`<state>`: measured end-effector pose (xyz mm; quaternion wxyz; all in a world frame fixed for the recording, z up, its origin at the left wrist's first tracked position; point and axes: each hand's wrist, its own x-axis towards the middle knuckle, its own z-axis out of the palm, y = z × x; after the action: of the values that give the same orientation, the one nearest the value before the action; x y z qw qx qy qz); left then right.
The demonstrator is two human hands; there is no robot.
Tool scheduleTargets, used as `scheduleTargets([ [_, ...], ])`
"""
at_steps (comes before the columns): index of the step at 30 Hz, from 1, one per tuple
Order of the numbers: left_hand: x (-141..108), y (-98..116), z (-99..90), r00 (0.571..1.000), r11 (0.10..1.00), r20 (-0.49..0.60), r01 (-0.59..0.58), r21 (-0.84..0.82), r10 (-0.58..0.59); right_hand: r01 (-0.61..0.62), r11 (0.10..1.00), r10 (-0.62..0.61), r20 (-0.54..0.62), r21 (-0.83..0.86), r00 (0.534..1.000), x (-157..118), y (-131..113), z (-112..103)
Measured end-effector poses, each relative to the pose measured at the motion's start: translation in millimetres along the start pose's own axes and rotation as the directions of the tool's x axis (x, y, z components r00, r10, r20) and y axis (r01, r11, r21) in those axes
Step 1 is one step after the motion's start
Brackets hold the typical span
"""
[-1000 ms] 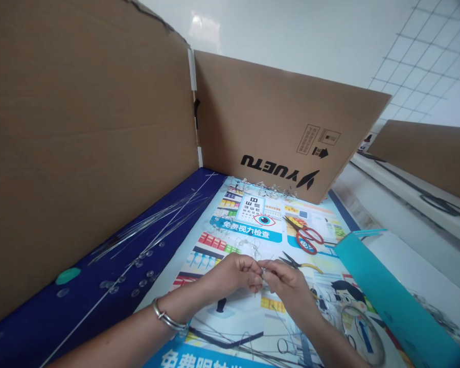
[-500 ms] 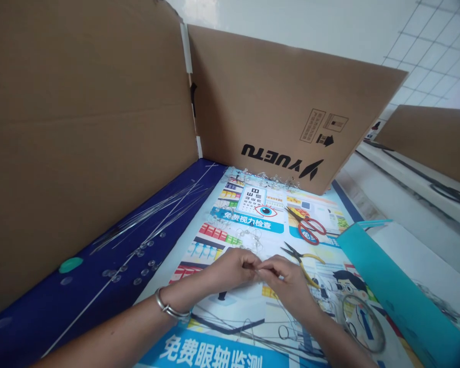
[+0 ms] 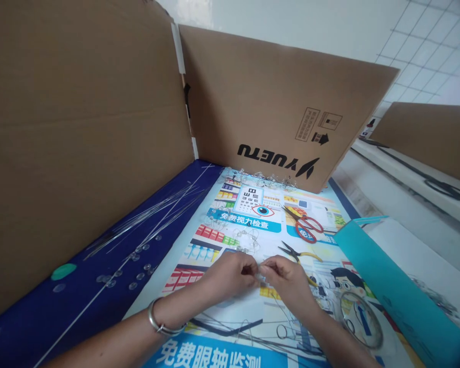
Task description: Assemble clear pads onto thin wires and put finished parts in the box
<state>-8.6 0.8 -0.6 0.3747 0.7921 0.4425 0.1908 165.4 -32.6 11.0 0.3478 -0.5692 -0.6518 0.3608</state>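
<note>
Fine fingertip work appears in hand: left hand point(image 3: 232, 273) and right hand point(image 3: 289, 281), fingers pinched nearly closed, hold a small clear piece point(image 3: 261, 277) between them, near the pliers point(image 3: 298, 254), calling for steady, matched grips.

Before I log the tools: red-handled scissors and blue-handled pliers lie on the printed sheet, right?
No: the head view shows yellow handles on the pliers, not blue. They and the red-handled scissors lie on the printed sheet.

Scissors point(image 3: 308, 227) and pliers point(image 3: 295, 253) lie on the poster point(image 3: 270, 245), right of the beads point(image 3: 138, 260).
</note>
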Motion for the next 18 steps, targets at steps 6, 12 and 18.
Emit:
scheduleTargets([
  [6, 0.6, -0.4, 2.1, 1.000, 0.998, -0.003, 0.014, 0.057, -0.014, -0.011, 1.000, 0.010, -0.014, -0.012, 1.000, -0.8, 1.4, 2.1],
  [12, 2.0, -3.0, 3.9, 1.000, 0.998, 0.021, 0.011, 0.054, -0.012, -0.007, 0.999, 0.006, -0.012, -0.052, 1.000, -1.2, 5.1, 3.8],
  [18, 2.8, -4.5, 4.2, 1.000, 0.999, 0.022, 0.005, 0.050, -0.006, -0.006, 0.999, 0.007, 0.024, -0.032, 1.000, -1.6, 10.8, 6.6],
])
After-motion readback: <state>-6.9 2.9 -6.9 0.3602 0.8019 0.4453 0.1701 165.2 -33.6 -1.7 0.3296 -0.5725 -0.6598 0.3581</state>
